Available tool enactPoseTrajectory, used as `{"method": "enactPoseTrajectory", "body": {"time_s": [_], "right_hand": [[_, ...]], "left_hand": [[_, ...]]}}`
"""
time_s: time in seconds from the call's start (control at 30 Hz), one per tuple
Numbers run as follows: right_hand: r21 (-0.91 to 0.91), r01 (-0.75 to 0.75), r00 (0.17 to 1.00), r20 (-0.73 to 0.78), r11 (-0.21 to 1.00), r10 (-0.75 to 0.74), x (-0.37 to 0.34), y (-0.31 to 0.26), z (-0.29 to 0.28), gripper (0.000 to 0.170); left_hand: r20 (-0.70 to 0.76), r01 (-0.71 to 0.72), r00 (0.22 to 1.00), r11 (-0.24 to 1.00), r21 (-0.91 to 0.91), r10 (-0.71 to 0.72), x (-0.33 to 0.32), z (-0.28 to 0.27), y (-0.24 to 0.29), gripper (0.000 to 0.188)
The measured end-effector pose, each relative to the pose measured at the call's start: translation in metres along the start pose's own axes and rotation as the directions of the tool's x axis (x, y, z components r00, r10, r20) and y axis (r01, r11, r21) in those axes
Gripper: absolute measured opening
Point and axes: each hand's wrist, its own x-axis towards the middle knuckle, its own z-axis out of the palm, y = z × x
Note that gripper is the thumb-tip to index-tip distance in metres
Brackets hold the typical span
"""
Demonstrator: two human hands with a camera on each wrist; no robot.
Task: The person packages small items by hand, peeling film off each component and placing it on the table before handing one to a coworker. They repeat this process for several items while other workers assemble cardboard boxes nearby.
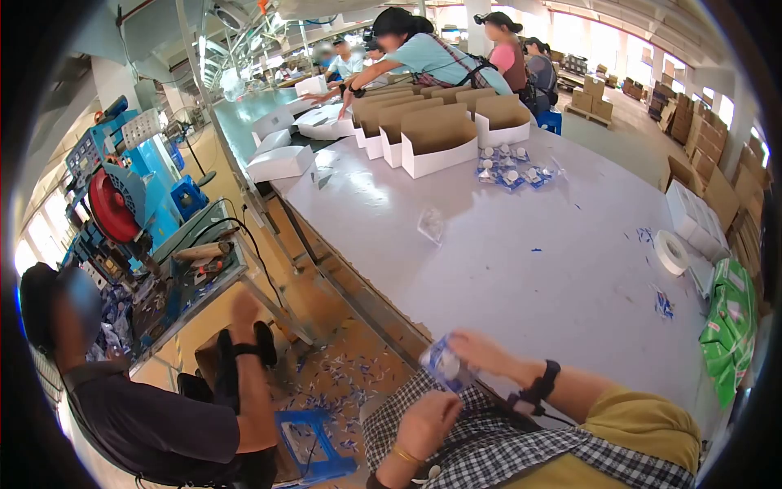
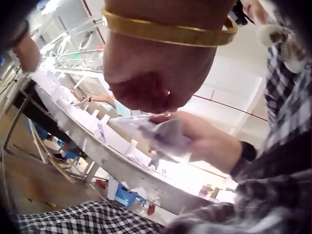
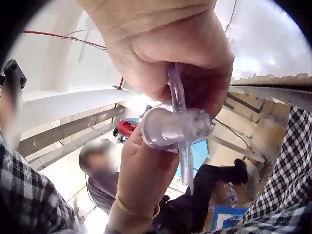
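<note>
In the head view, my right hand [image 1: 489, 354] grips a clear plastic pack with a blue and white card [image 1: 446, 365] by its edge, over the table's near edge. Just below the pack is my left hand [image 1: 423, 428], its fingers curled; nothing shows in them. Seen edge-on in the right wrist view, the pack [image 3: 168, 129] has a round clear bulge, with my right hand [image 3: 175, 53] above and my left hand [image 3: 146, 170] behind it. The left wrist view shows my left hand [image 2: 156, 73] curled close to the blurred pack [image 2: 170, 139]; its fingertips are hidden.
On the table [image 1: 489, 285] are one clear pack [image 1: 430, 226], a group of blue packs [image 1: 511, 169], open white boxes [image 1: 440, 155], a tape roll [image 1: 671, 252] and blue scraps [image 1: 663, 303]. A green bag [image 1: 731, 326] lies right. A seated person [image 1: 163, 416] is at left.
</note>
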Motion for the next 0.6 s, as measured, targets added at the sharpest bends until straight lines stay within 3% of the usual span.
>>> {"method": "enactPoseTrajectory", "body": {"time_s": [0.07, 0.1, 0.17, 0.27, 0.33, 0.4, 0.43, 0.47, 0.5, 0.53, 0.57, 0.6], "right_hand": [[0.176, 0.195, 0.966, -0.204, 0.965, -0.158, 0.032, 0.028, -0.023, 0.028], [0.151, 0.199, 0.962, -0.218, 0.968, -0.163, 0.044, 0.033, -0.043, 0.028], [0.141, 0.208, 0.944, -0.288, 0.968, -0.16, 0.067, 0.034, -0.096, 0.026], [0.15, 0.235, 0.871, -0.471, 0.96, -0.139, 0.11, 0.045, -0.201, 0.022], [0.411, 0.583, 0.694, -0.701, 0.701, -0.165, 0.124, 0.029, -0.242, 0.025], [0.382, 0.705, 0.567, -0.809, 0.597, -0.152, 0.134, 0.021, -0.284, 0.032], [0.382, 0.705, 0.559, -0.818, 0.597, -0.137, 0.139, 0.022, -0.298, 0.032], [0.205, 0.531, 0.577, -0.798, 0.822, -0.173, 0.144, 0.024, -0.31, 0.036], [-0.006, 0.304, 0.606, -0.77, 0.953, -0.198, 0.149, 0.027, -0.319, 0.041], [-0.005, 0.302, 0.598, -0.778, 0.953, -0.193, 0.158, 0.033, -0.321, 0.041], [-0.411, 0.105, 0.588, -0.709, 0.906, -0.389, 0.171, 0.038, -0.315, 0.044], [-0.737, -0.099, 0.623, -0.569, 0.668, -0.536, 0.181, 0.038, -0.306, 0.047]], "left_hand": [[0.118, -0.013, 0.993, 0.996, -0.087, 0.023, 0.001, 0.001, 0.012, 0.01], [0.125, -0.016, 0.992, 0.996, -0.088, 0.027, 0.002, 0.0, 0.008, 0.01], [0.046, 0.205, 0.978, 0.976, -0.072, -0.202, -0.002, -0.003, -0.013, 0.012], [-0.017, 0.322, 0.946, 0.946, -0.033, -0.323, -0.014, -0.014, -0.043, 0.012], [-0.065, 0.383, 0.922, 0.924, 0.012, -0.382, -0.017, -0.017, -0.055, 0.009], [-0.14, 0.466, 0.871, 0.882, -0.066, -0.471, -0.02, -0.019, -0.06, 0.02], [-0.123, 0.463, 0.876, 0.884, -0.06, -0.467, -0.022, -0.017, -0.062, 0.02], [-0.146, 0.476, 0.868, 0.879, -0.028, -0.475, -0.023, -0.014, -0.063, 0.02], [-0.173, 0.487, 0.86, 0.873, 0.002, -0.479, -0.024, -0.011, -0.068, 0.02], [-0.164, 0.481, 0.865, 0.877, 0.002, -0.474, -0.029, -0.006, -0.077, 0.02], [-0.135, 0.423, 0.902, 0.903, 0.081, -0.41, -0.039, 0.0, -0.089, 0.024], [-0.101, 0.358, 0.933, 0.92, 0.158, -0.345, -0.042, 0.004, -0.097, 0.029]]}}
